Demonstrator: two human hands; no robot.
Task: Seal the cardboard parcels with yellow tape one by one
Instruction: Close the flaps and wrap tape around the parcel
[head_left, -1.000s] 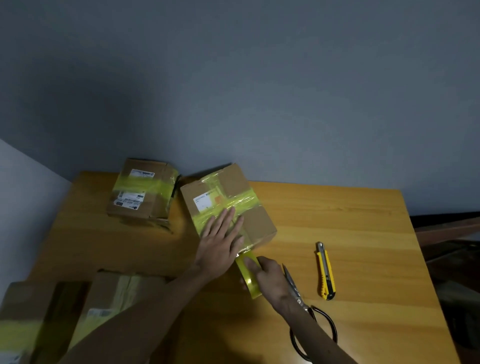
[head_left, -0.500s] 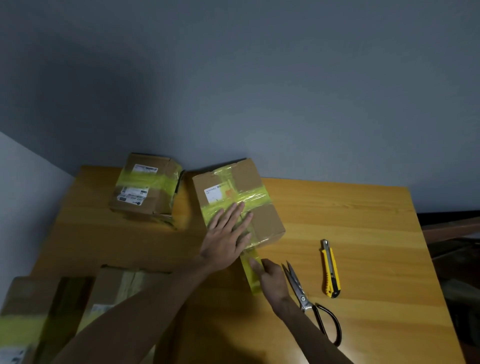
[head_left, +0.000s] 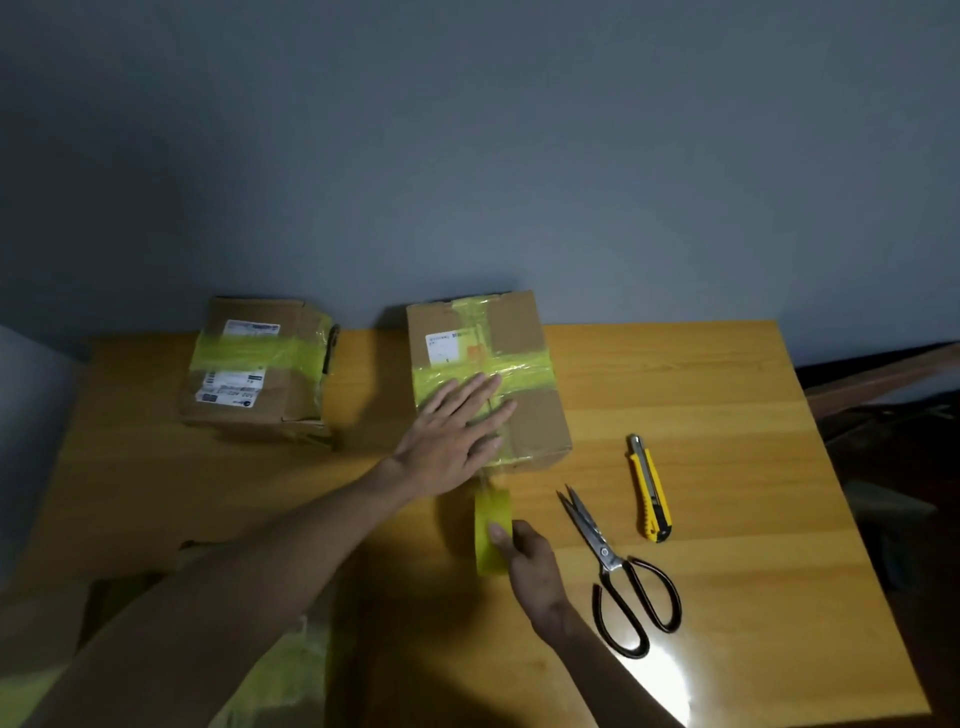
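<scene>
Surface: wooden table (head_left: 727, 415), yellow-orange, filling the lower frame.
Centre: taped cardboard parcel (head_left: 514, 338), lying flat.
Upper left: second taped parcel (head_left: 260, 369), apart from the first.
Lower right: scissors (head_left: 608, 558), blades slightly open; yellow utility knife (head_left: 649, 488) just beside them.

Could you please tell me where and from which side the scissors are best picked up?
Take the scissors by the black loop handles, from the near side. They lie flat on the table with the loops toward the person and the slightly parted blades pointing away, so fingers probably reach the loops clear of the tips. The right hand, holding the tape roll, is nearest.
</scene>
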